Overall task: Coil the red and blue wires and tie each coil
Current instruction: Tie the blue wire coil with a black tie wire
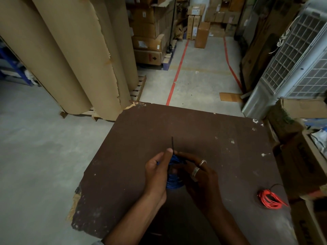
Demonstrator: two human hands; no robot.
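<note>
Both hands, left (156, 171) and right (200, 175), grip the blue coil (174, 182) (black tie (172, 144) sticking up) over the worktop (203, 131); the red coil (269, 199) lies well apart.

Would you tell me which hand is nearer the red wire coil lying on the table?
Right. The right hand is closer to the red wire coil; the left hand is beyond it.

Two hands (156, 174), one blue coil (174, 183), one red coil (269, 199), two rings (196, 171).
</note>
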